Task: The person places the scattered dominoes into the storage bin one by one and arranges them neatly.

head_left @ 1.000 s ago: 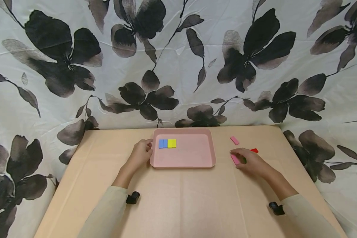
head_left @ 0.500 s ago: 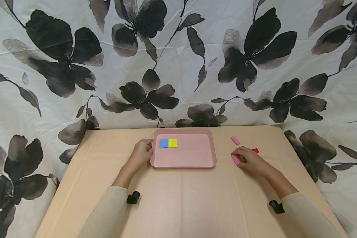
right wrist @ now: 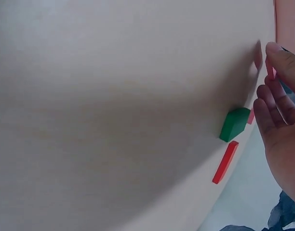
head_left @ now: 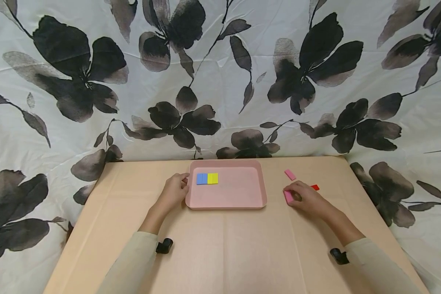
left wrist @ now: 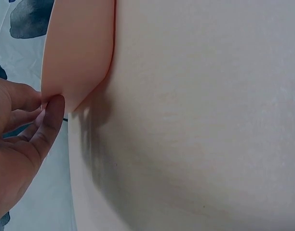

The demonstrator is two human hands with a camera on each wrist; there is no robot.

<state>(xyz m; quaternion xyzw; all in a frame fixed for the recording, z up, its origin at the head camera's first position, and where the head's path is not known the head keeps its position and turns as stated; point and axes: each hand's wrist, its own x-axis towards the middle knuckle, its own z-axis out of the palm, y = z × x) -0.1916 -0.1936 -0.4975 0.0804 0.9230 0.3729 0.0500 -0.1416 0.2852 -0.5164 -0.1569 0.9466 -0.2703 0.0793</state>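
My left hand (head_left: 174,190) holds the left edge of a pink tray (head_left: 239,196); in the left wrist view, thumb and fingers pinch the tray's rim (left wrist: 75,53). Inside the tray, two blue pieces (head_left: 202,179) and two yellow pieces (head_left: 212,178) lie side by side near the upper left. Right of the tray, my right hand (head_left: 308,199) pinches a flat pink block (head_left: 288,197) between thumb and fingers. The right wrist view shows that block (right wrist: 269,69) just off the table, partly covered by the thumb.
A second pink block (head_left: 290,174) lies beyond my right hand. A red block (head_left: 315,187) shows behind the knuckles. In the right wrist view, a green block (right wrist: 235,124) sits close to the red one; the hand hides it from the head view. Floral cloth hangs behind the table (head_left: 224,253).
My right hand has shifted slightly left with the pink block. The green block, glimpsed between the fingers before, is now covered in the head view. My left hand stays on the tray.
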